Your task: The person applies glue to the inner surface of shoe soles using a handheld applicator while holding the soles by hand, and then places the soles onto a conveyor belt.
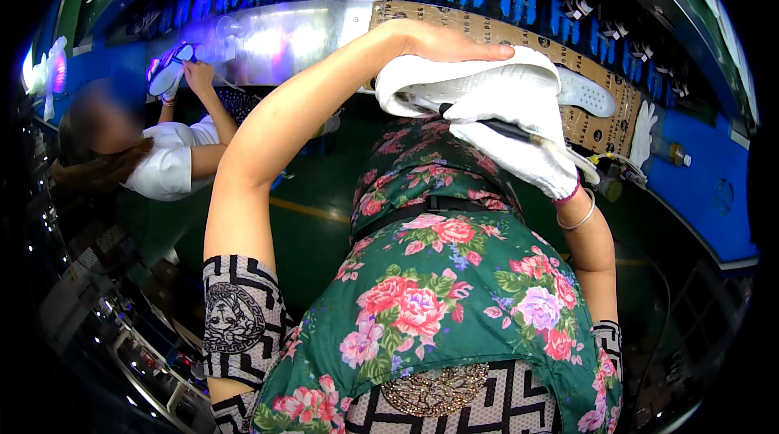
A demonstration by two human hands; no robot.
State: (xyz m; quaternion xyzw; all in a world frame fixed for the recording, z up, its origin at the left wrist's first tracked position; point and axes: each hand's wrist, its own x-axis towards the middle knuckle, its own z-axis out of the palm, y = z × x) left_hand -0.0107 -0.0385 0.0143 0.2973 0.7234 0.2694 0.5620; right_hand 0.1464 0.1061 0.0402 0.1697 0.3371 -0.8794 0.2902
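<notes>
- My left hand [442, 40] lies flat and open, palm down, pressing on top of the white shoe [479, 81]
- The shoe rests on its side over my lap, at the edge of the cardboard-covered bench [600, 122]
- My right hand [519, 138], in a white glove, is closed around a thin dark tool [503, 129] whose tip meets the shoe
- A co-worker [174, 154] to my left holds another shoe [168, 75] under violet light

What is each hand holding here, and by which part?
The bare left hand lies flat on top of a white shoe, pressing on its upper. The gloved right hand grips a thin dark tool along its shaft.
</notes>
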